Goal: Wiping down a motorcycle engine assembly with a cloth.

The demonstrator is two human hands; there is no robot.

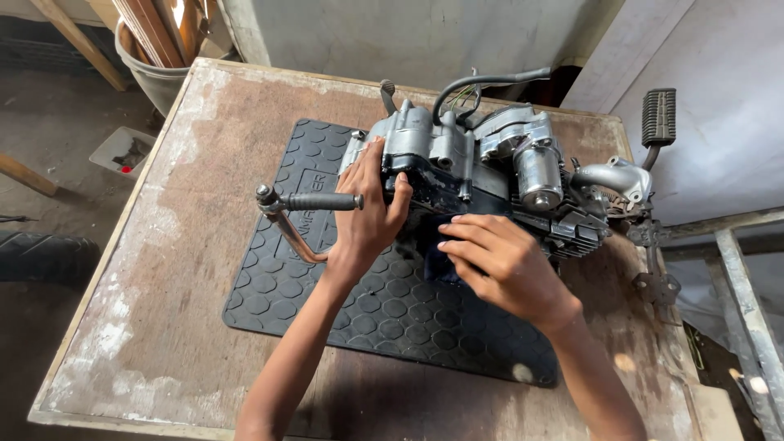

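Rubber mat (310,302): engine (482,175) under left hand (367,216), beyond right hand (502,261).

Small motorcycle engine (490,171), grimy silver-grey with dark oily patches, sitting upright across the far edge of a black hex-pattern rubber mat (327,302). Kick-start lever (306,208) poking out sideways, black hose (482,82) looping over the top.
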